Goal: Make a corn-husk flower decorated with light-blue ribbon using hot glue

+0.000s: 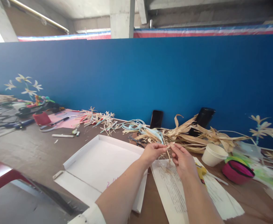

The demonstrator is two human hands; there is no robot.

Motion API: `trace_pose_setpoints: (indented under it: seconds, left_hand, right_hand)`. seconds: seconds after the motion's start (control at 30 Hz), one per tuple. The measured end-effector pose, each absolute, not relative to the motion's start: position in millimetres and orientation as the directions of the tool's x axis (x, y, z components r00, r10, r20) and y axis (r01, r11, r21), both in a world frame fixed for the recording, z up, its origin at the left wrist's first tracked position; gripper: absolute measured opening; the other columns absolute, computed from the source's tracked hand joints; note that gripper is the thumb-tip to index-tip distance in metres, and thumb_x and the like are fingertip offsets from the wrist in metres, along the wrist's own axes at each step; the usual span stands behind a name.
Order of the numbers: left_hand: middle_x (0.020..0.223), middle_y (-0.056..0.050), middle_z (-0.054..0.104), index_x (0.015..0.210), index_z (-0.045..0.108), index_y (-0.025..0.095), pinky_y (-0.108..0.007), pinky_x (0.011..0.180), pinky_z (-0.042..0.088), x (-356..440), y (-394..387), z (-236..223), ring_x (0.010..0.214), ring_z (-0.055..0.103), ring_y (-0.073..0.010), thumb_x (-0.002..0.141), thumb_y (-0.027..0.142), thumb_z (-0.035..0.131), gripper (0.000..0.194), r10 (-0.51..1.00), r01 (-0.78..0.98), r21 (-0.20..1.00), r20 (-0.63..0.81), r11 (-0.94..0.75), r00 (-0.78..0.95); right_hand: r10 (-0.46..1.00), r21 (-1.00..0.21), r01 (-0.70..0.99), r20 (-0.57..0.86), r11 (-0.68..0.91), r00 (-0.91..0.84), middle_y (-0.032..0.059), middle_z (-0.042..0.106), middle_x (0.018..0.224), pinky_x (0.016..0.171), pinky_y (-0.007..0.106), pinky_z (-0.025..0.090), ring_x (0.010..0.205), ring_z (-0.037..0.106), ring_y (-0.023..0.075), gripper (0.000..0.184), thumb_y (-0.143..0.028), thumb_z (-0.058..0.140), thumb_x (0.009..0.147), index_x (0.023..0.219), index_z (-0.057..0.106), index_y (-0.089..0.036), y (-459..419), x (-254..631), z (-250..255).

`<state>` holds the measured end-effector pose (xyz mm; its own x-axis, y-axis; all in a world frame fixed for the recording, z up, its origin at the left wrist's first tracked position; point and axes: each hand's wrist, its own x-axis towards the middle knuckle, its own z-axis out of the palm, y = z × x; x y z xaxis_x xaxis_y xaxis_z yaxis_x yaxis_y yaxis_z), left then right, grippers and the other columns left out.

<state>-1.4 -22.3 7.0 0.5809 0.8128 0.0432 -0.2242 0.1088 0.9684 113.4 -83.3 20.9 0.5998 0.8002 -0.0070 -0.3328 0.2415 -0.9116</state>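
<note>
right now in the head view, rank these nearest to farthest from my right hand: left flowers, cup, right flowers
1. Cup: just right of the right hand.
2. Right flowers: farther right, before the blue wall.
3. Left flowers: far left.

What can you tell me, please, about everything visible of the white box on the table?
The white box looks like thin cardboard, shallow and open-topped, with low walls. A greyish line sets off a strip at its near left end. It lies on the brown table, left of the printed paper. Purple-pink marks show on its floor; the left forearm passes in front, hiding part. Contact there is unclear.
</note>
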Motion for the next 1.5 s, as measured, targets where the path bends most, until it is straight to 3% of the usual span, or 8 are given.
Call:
trace_pose_setpoints:
  seconds: [0.17, 0.4, 1.03, 1.2, 1.5]
  left_hand:
    - [0.054, 0.004, 0.048, 0.094, 0.069, 0.01, -0.021, 0.051, 0.022, -1.9, -21.3, 4.1, 0.049, 0.032, -0.0043, 0.057, 0.049, 0.073, 0.054, 0.799, -0.212, 0.969, 0.028, 0.125, 0.601]
    - [0.049, 0.005, 0.043, 0.09, 0.07, 0.01, -0.022, 0.051, 0.023, -3.2, -23.4, 5.9, 0.048, 0.03, -0.0049, 0.056, 0.051, 0.073, 0.053, 0.808, -0.189, 0.975, 0.02, 0.113, 0.588]
    - [0.059, 0.0, 0.054, 0.087, 0.07, 0.009, -0.021, 0.053, 0.027, -2.6, -22.1, 5.6, 0.052, 0.039, -0.0054, 0.055, 0.044, 0.076, 0.048, 0.799, -0.233, 0.96, 0.016, 0.156, 0.601]
    - [0.053, 0.004, 0.049, 0.083, 0.07, 0.01, -0.021, 0.053, 0.027, -2.9, -23.7, 8.3, 0.049, 0.035, -0.0044, 0.054, 0.044, 0.076, 0.046, 0.801, -0.225, 0.957, -0.012, 0.183, 0.598]
    - [0.054, 0.003, 0.053, 0.082, 0.069, 0.01, -0.022, 0.054, 0.028, -2.4, -22.3, 7.0, 0.049, 0.039, -0.005, 0.052, 0.041, 0.078, 0.045, 0.799, -0.252, 0.941, -0.033, 0.228, 0.601]
  right_hand:
    - [0.801, -0.913, -0.336, -0.016, 0.233, 0.598, 0.0022, 0.066, 0.078, 0.03, 0.013, 0.022, 0.046, 0.043, 0.003, 0.035, -0.028, 0.08, 0.053, 0.083, 0.068, -0.016, -83.0, 114.0, 20.5]
    - [0.796, -0.915, -0.329, -0.014, 0.234, 0.605, 0.0021, 0.066, 0.078, 0.03, 0.013, 0.022, 0.045, 0.043, 0.0033, 0.035, -0.028, 0.081, 0.051, 0.082, 0.068, -0.016, -83.5, 114.0, 20.3]
    - [0.799, -0.915, -0.335, -0.024, 0.225, 0.601, 0.0015, 0.066, 0.076, 0.03, 0.013, 0.022, 0.045, 0.042, 0.0029, 0.034, -0.027, 0.081, 0.051, 0.081, 0.068, -0.016, -83.0, 113.4, 20.3]
    - [0.804, -0.918, -0.337, -0.035, 0.209, 0.593, 0.0019, 0.065, 0.073, 0.03, 0.012, 0.021, 0.046, 0.041, 0.0028, 0.035, -0.028, 0.081, 0.052, 0.082, 0.068, -0.015, -81.7, 114.5, 19.5]
    - [0.801, -0.916, -0.32, 0.002, 0.241, 0.598, 0.0016, 0.064, 0.07, 0.03, 0.012, 0.021, 0.045, 0.04, 0.0035, 0.033, -0.031, 0.079, 0.055, 0.081, 0.067, -0.015, -81.8, 112.8, 19.2]
